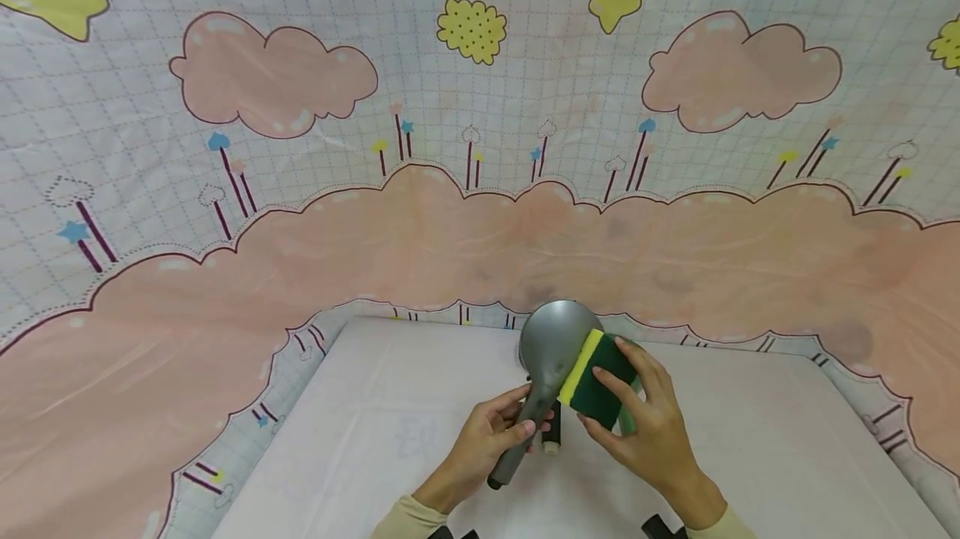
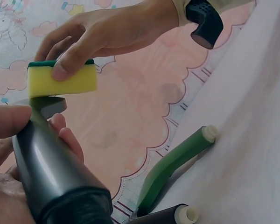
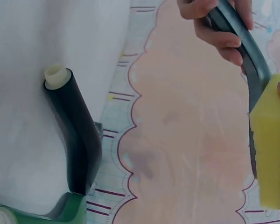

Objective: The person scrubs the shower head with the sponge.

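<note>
My left hand [image 1: 487, 432] grips the handle of a grey shower head [image 1: 553, 341], which tilts up with its round head away from me. In my right hand [image 1: 658, 431] is a sponge [image 1: 602, 385], yellow with a dark green scouring side, pinched between thumb and fingers. Its yellow side lies against the shower head's neck in the head view. From the left wrist, the yellow sponge [image 2: 63, 80] shows right at the grey shower head [image 2: 60, 163]. The right wrist view has the sponge [image 3: 270, 140] overlapping the shower head's neck.
Below the hands, a black handle [image 3: 79, 126] with a pale threaded end lies on the white table [image 1: 360, 422]. Beside it lies a green handle [image 2: 170, 168] with a similar pale end. A patterned cloth [image 1: 450, 247] with pink clouds rises behind the table.
</note>
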Demonstrator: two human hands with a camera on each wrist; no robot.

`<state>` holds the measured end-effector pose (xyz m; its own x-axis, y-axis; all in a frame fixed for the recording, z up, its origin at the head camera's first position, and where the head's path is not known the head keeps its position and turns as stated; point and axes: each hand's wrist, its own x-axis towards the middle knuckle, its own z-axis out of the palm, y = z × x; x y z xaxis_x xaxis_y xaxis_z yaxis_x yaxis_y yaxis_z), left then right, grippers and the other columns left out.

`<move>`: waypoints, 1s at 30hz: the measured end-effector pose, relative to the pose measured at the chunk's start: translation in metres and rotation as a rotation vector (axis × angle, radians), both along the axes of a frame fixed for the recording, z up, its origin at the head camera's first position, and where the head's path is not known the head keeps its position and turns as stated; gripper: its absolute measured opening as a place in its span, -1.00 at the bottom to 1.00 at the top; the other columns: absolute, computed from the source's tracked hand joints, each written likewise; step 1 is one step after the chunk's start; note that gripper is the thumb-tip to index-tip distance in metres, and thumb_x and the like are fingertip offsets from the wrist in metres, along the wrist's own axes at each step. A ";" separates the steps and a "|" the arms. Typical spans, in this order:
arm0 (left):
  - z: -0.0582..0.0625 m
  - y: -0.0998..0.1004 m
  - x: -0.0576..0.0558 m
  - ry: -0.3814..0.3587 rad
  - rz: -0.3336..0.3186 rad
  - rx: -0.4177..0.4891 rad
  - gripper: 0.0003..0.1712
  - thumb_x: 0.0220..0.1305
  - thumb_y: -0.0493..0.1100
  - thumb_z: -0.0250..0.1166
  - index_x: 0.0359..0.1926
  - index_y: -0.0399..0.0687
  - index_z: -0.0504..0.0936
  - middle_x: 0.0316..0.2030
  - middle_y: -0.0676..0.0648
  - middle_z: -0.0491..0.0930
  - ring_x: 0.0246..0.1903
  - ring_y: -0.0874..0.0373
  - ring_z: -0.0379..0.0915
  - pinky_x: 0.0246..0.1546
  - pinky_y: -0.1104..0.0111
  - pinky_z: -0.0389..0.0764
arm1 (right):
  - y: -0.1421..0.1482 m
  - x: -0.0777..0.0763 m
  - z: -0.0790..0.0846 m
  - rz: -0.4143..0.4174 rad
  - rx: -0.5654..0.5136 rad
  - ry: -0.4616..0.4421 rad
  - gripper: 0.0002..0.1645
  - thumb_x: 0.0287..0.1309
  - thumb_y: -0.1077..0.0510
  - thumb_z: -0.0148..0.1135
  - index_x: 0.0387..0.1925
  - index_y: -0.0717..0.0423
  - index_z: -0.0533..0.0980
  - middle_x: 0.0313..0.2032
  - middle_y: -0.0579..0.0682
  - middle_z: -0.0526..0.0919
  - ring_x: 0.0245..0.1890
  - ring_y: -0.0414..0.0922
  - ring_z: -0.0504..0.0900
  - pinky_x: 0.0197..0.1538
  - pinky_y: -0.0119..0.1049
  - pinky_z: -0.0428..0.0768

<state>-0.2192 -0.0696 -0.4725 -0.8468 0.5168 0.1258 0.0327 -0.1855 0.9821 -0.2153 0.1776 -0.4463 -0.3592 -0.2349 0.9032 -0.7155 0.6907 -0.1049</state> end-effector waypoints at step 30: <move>-0.005 0.023 0.002 0.225 0.282 -0.226 -0.64 0.15 -0.31 0.39 0.01 -0.08 0.66 -0.15 -0.15 0.71 -0.20 0.32 0.57 -0.18 0.50 0.59 | -0.020 -0.003 0.007 0.038 0.015 0.118 -0.37 0.21 -0.34 0.18 -0.03 0.07 0.64 0.21 0.37 0.47 0.17 0.23 0.38 0.46 -0.41 0.13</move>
<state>-0.2177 -0.0462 -0.4780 -0.9234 0.3044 0.2337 0.2696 0.0809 0.9596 -0.2183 0.1575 -0.4395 -0.2409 -0.2604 0.9350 -0.7480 0.6637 -0.0078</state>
